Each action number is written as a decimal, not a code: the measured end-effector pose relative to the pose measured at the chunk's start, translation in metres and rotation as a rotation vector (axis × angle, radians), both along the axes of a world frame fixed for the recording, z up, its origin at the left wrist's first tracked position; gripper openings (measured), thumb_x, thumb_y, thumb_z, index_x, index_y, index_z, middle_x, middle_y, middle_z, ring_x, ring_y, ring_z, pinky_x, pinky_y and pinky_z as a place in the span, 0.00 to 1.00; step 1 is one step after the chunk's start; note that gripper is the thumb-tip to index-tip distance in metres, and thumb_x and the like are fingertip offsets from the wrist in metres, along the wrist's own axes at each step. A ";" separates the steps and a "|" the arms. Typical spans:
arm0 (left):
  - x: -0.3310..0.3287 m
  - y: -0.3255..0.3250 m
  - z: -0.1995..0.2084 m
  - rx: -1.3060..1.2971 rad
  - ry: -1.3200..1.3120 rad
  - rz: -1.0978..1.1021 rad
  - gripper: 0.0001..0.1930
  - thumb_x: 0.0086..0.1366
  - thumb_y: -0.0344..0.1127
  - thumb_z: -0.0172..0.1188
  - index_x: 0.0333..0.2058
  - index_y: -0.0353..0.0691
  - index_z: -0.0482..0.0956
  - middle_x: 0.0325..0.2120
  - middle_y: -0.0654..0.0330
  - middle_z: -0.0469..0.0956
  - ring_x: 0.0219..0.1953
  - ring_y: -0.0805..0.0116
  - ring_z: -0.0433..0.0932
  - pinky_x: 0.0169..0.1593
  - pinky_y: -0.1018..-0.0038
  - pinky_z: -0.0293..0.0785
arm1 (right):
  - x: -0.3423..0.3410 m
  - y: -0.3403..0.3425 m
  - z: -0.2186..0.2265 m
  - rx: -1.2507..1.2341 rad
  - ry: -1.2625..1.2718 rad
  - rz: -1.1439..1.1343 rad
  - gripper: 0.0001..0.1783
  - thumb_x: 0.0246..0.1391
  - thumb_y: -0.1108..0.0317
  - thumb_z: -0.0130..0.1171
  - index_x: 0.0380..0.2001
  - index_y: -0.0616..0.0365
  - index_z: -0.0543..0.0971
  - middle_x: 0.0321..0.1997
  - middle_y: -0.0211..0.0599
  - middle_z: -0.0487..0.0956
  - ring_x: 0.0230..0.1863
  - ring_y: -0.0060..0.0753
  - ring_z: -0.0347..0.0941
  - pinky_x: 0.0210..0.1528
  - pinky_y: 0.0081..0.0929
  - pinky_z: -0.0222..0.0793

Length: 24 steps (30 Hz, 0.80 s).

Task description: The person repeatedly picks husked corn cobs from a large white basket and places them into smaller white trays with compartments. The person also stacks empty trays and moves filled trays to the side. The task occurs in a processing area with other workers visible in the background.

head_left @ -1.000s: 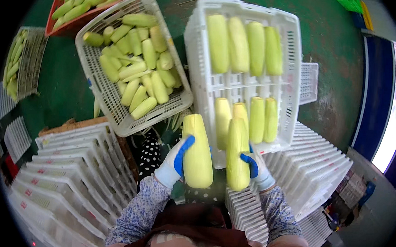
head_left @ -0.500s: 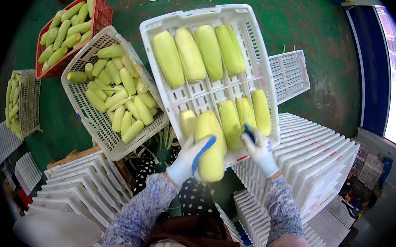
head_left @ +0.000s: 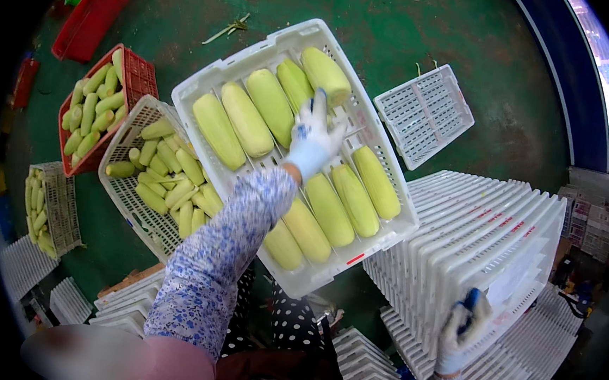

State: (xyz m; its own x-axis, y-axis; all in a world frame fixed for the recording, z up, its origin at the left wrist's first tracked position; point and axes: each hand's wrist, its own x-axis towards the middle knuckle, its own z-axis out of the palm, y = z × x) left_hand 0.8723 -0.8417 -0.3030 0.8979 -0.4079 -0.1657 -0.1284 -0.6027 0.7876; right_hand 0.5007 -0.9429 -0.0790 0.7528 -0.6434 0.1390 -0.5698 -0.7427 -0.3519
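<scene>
Grn flr (head_left: 386, 33); L hand (head_left: 316, 131) outstretched at gourd (head_left: 325, 73), R hand (head_left: 462, 322) prob. curled

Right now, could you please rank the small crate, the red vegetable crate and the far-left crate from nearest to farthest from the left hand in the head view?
1. Small crate: just right of the left hand.
2. Red vegetable crate: well to its left.
3. Far-left crate: farther left and lower in the picture.

Pale-green gourds (head_left: 329, 209) lie in a white crate (head_left: 312, 281) — two rows.
</scene>
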 end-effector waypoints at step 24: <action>0.012 0.071 0.019 -0.372 0.310 -0.174 0.23 0.67 0.43 0.54 0.51 0.28 0.73 0.45 0.48 0.78 0.47 0.66 0.76 0.54 0.73 0.69 | -0.042 -0.004 0.168 -0.010 0.106 -0.523 0.13 0.57 0.74 0.58 0.44 0.67 0.72 0.42 0.41 0.74 0.40 0.29 0.71 0.40 0.25 0.69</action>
State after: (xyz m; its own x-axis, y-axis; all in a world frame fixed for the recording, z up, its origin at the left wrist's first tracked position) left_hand 0.8847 -0.7707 -0.2842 0.7430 -0.6290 -0.2287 0.0717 -0.2649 0.9616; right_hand 0.4588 -0.9465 0.0888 0.3421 -0.9356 0.0876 -0.8968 -0.3529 -0.2669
